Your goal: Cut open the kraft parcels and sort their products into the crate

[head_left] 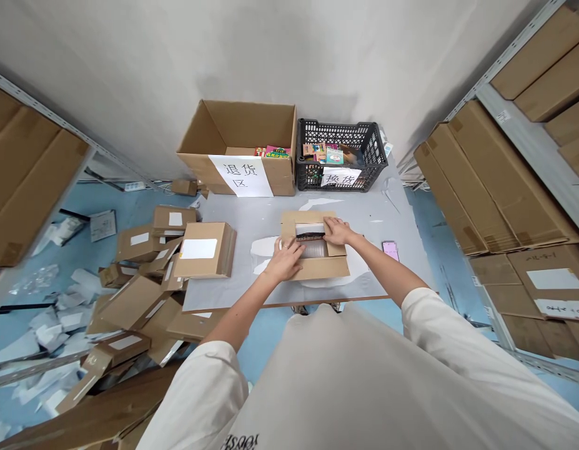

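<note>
A small cardboard box (315,269) lies on the table in front of me with its flaps folded outward. Inside it I see clear plastic wrapping and an item with a white top and a dark band, its kind unclear. My left hand (286,259) grips the box's left side near the front corner, fingers bent over the edge. At the right side, toward the back corner, my right hand (336,230) holds the flap with its fingers reaching over the opening. My fingers partly cover the flaps.
Behind stand a large open carton (284,178) with colourful packs and a black plastic crate (380,156) with small boxes. Stacked flat boxes (200,250) sit left, a phone (390,250) right. Discarded boxes (134,303) pile on the left floor; shelves with cartons (495,181) flank the table (252,215).
</note>
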Demonstrator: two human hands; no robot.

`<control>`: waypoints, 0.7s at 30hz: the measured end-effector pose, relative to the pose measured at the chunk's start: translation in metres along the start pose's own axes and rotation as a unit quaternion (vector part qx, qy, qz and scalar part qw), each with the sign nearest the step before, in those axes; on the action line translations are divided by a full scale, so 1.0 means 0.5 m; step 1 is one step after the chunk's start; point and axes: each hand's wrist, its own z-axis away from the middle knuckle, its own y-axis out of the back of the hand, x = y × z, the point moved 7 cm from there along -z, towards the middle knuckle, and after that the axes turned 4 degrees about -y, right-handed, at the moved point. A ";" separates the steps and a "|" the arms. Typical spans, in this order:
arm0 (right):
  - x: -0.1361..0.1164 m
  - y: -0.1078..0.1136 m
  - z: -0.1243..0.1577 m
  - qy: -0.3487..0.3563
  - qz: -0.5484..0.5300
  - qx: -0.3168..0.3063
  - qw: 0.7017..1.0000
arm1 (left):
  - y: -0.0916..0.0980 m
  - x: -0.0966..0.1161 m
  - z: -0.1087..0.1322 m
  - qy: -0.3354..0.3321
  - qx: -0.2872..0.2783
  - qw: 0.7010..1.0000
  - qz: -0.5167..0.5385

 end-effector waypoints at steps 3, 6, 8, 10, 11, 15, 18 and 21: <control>0.003 0.003 0.005 0.004 -0.011 0.001 1.000 | 0.026 -0.040 0.043 0.080 0.086 0.993 -0.020; 0.003 0.009 0.008 0.008 -0.020 0.004 1.000 | 0.028 -0.095 0.055 0.142 0.095 0.985 -0.028; 0.002 0.013 0.010 0.007 -0.026 0.007 1.000 | 0.017 -0.131 0.033 0.157 0.048 0.986 -0.022; 0.002 0.018 0.012 0.006 -0.036 0.010 0.999 | 0.006 -0.161 -0.003 0.151 0.002 0.988 -0.008; 0.002 0.020 0.014 0.007 -0.044 0.011 0.999 | 0.004 -0.173 -0.022 0.143 -0.012 0.990 -0.004; 0.012 0.032 0.026 0.010 -0.097 0.021 0.995 | -0.016 -0.205 -0.082 0.119 -0.065 0.990 0.025; 0.034 0.044 0.038 0.022 -0.161 0.046 0.986 | -0.038 -0.216 -0.093 0.117 -0.106 0.987 0.036; 0.079 0.058 0.053 0.036 -0.223 0.097 0.969 | -0.053 -0.220 -0.087 0.112 -0.120 0.986 0.032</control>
